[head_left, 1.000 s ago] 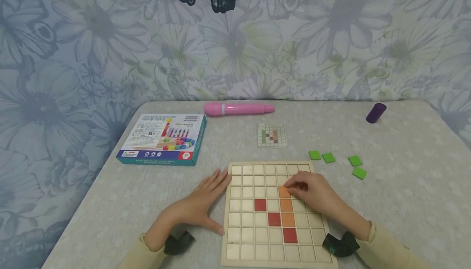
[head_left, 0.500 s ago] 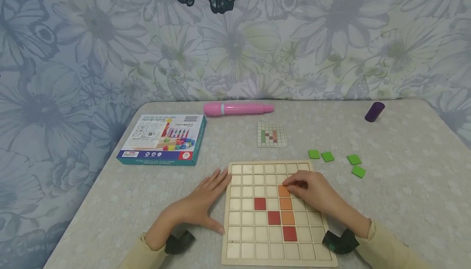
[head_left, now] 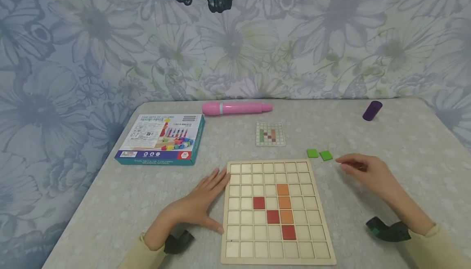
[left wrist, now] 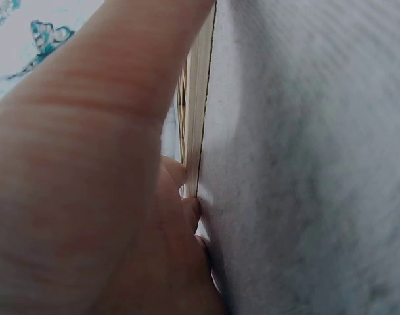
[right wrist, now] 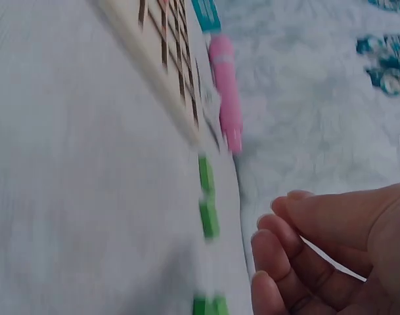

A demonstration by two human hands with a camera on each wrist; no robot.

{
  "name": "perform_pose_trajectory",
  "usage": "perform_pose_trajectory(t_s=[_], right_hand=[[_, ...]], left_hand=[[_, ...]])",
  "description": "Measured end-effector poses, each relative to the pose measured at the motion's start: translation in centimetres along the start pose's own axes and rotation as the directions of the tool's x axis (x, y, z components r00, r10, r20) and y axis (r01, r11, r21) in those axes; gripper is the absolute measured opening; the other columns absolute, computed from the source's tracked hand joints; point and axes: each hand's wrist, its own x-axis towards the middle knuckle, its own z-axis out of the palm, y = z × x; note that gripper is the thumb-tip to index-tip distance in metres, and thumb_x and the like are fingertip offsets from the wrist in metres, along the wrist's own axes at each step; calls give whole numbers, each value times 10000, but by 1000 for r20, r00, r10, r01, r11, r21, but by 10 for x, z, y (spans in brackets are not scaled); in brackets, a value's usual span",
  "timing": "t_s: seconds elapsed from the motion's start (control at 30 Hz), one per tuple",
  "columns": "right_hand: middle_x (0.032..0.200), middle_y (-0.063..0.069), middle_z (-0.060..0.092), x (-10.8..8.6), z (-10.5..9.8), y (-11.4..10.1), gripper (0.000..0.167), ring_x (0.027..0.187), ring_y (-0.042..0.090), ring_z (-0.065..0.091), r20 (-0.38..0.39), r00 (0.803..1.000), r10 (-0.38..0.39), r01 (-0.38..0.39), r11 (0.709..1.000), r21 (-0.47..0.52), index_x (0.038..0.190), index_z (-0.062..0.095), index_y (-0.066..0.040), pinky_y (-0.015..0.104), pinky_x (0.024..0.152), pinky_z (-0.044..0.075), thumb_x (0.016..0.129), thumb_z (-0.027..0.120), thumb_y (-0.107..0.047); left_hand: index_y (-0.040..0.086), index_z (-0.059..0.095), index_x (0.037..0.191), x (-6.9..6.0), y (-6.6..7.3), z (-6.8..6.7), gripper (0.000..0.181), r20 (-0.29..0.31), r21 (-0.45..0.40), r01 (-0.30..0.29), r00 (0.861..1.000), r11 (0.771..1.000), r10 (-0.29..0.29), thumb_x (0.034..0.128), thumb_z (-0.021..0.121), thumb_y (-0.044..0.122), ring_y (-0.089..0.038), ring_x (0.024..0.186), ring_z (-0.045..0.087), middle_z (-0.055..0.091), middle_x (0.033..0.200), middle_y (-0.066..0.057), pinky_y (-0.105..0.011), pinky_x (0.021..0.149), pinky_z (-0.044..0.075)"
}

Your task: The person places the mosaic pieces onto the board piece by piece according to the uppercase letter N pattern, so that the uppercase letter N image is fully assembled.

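Note:
With fingers spread, my left hand (head_left: 196, 203) touches the left edge of the wooden grid board (head_left: 223, 220). The left wrist view shows its fingers along the board's side wall (left wrist: 198, 98). In the board sit three orange tiles (head_left: 283, 202) in a column and three red tiles (head_left: 272, 216) on a diagonal. My right hand (head_left: 375, 175) is in the air right of the board, fingers loosely bent, holding nothing. Two green tiles (head_left: 319, 154) lie left of its fingertips. More green tiles (right wrist: 209, 306) show low in the right wrist view; the hand mostly covers them in the head view.
A small printed grid card (head_left: 270, 134) lies behind the board, and a pink marker-shaped tube (head_left: 239, 108) behind that. At the left is a flat toy box (head_left: 160, 138). A purple cylinder (head_left: 372, 110) is at the back right. Patterned fabric (head_left: 235, 48) rises behind the table.
My right hand has let go of the top orange tile in the board and moved right, over toward the green tiles. The left hand has stayed at the board's edge.

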Motion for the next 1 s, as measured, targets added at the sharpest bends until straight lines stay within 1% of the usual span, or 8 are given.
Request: perform_pose_trajectory(t_s=[0.1, 0.17, 0.23, 0.33, 0.5, 0.6, 0.77, 1.0], right_hand=[[1025, 146, 656, -8, -14, 21, 249, 780, -39, 549, -40, 996, 81, -82, 996, -35, 1090, 679, -32, 199, 607, 457, 927, 612, -207], [1009, 154, 657, -11, -19, 32, 271, 756, -66, 528, -54, 990, 127, -130, 990, -62, 1093, 677, -27, 207, 584, 448, 927, 610, -231], [1001, 156, 657, -13, -20, 41, 287, 754, -68, 519, -53, 986, 155, -159, 984, -80, 1092, 675, -19, 208, 587, 437, 923, 615, -243], [937, 127, 660, -13, -18, 46, 279, 738, -4, 524, -52, 988, 148, -153, 981, -119, 1068, 683, -12, 228, 597, 419, 892, 657, -226], [836, 66, 611, -11, -10, 44, 263, 681, 113, 478, -62, 994, 85, -94, 981, -168, 1012, 690, 17, 277, 564, 387, 821, 731, -159], [802, 47, 584, -10, -8, 43, 241, 659, 110, 459, -67, 996, 59, -70, 982, -174, 995, 681, 25, 276, 552, 378, 808, 737, -116], [742, 11, 543, -11, -8, 41, 213, 631, 80, 452, -66, 996, 54, -63, 985, -157, 978, 647, 16, 257, 539, 370, 805, 729, -78], [762, 29, 589, -11, -7, 40, 172, 631, 60, 492, -91, 994, 57, -70, 987, -145, 947, 638, -2, 226, 541, 393, 808, 720, -61]], left_hand=[[69, 32, 1506, 0, 0, 0, 1251, 0, -3, 1, 1000, 1000, -1, 639, 763, 598, -273, 1385, -112, -58, 1550, -98, -504, 1079, 5], [70, 34, 1507, 0, 0, 0, 1250, -1, -3, 2, 1000, 1000, -2, 639, 765, 596, -273, 1385, -111, -59, 1551, -95, -503, 1080, 6], [71, 35, 1507, 0, 0, 0, 1250, -2, -6, 4, 1000, 1000, -4, 638, 768, 592, -274, 1385, -111, -59, 1551, -94, -504, 1079, 4], [71, 32, 1507, 0, 0, 1, 1250, 1, -5, 5, 1000, 1000, -5, 640, 766, 594, -274, 1385, -112, -61, 1551, -92, -504, 1079, 2], [71, 32, 1506, 0, 1, 0, 1252, 5, -2, 10, 1000, 1000, -10, 638, 762, 601, -270, 1385, -110, -54, 1550, -96, -494, 1082, 0], [76, 34, 1508, 0, 2, -1, 1247, 9, -9, 18, 1000, 1000, -18, 640, 763, 598, -261, 1385, -114, -52, 1551, -92, -492, 1082, -1], [78, 28, 1507, 0, 3, -2, 1250, 13, -8, 22, 1000, 1000, -22, 640, 764, 597, -254, 1385, -119, -58, 1551, -88, -485, 1083, -6], [63, 38, 1505, 0, 3, -1, 1255, 3, 0, 13, 1000, 1000, -13, 634, 768, 594, -283, 1386, -103, -42, 1549, -116, -499, 1082, 5]])
